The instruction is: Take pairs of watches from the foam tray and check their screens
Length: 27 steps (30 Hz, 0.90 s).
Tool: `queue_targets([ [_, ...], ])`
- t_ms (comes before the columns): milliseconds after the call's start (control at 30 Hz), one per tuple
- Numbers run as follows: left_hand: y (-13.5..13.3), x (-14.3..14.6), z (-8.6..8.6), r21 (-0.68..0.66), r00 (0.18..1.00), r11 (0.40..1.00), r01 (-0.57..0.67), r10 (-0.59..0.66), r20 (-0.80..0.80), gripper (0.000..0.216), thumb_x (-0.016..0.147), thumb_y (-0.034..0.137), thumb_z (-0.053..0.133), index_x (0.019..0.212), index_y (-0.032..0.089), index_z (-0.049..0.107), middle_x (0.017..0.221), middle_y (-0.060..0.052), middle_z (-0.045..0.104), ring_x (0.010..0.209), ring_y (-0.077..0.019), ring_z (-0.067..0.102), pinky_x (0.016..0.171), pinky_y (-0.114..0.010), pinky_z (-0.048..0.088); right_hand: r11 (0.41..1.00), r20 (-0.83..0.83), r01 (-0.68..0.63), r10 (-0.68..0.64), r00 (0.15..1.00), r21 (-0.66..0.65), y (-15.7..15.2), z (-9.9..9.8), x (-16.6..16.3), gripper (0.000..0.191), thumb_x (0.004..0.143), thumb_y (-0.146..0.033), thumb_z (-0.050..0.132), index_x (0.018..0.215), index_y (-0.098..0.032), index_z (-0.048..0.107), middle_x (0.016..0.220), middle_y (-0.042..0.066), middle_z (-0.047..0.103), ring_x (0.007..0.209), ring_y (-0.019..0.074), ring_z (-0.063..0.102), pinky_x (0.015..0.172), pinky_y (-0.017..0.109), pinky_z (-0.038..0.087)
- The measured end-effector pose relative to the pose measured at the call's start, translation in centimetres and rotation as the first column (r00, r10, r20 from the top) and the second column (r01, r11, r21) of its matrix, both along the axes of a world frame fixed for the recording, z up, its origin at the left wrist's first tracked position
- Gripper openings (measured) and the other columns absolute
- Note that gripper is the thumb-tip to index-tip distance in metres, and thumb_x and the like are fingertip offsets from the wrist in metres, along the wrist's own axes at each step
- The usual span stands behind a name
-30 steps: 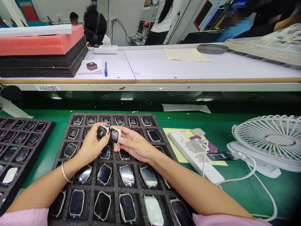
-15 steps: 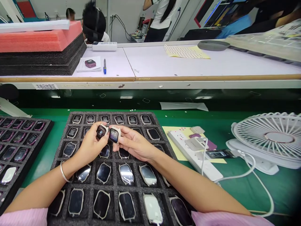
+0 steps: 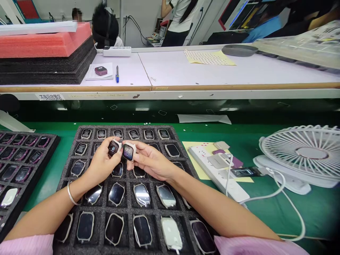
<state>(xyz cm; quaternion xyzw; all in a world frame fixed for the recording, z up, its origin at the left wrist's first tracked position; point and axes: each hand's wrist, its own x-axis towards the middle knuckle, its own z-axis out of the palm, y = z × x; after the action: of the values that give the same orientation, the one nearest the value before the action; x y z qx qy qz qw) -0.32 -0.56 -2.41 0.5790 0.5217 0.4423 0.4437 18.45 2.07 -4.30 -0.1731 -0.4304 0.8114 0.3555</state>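
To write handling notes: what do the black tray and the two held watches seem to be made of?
Tray: likely dark foam, matte; the surface looks grainy and porous. Watches: pale cases, probably smooth plastic; screens look like glossy glass, lit.

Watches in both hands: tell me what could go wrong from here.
1. The left hand and right hand each pinch a lit watch by the fingertips. The left watch and right watch nearly touch and could knock and scuff.
2. Either could slip onto the face-up watches in the foam tray below, perhaps scratching screens.
3. The forearms lie low over the near rows and might brush them.
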Motion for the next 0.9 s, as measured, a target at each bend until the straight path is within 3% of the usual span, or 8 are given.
queue_targets([
  [900, -0.23, -0.12, 0.0, 0.026, 0.999, 0.999, 0.044, -0.043, -0.014, 0.036, 0.087, 0.03, 0.06, 0.12, 0.019, 0.053, 0.107, -0.005, 0.063, 0.098, -0.0183, 0.06, 0.09, -0.034, 0.047, 1.0, 0.012, -0.002, 0.002, 1.0, 0.017, -0.06, 0.11, 0.1, 0.046, 0.084, -0.032, 0.079, 0.125, -0.021, 0.061, 0.092, 0.0, 0.069, 0.072, 0.0117, 0.069, 0.072, 0.027, 0.054],
])
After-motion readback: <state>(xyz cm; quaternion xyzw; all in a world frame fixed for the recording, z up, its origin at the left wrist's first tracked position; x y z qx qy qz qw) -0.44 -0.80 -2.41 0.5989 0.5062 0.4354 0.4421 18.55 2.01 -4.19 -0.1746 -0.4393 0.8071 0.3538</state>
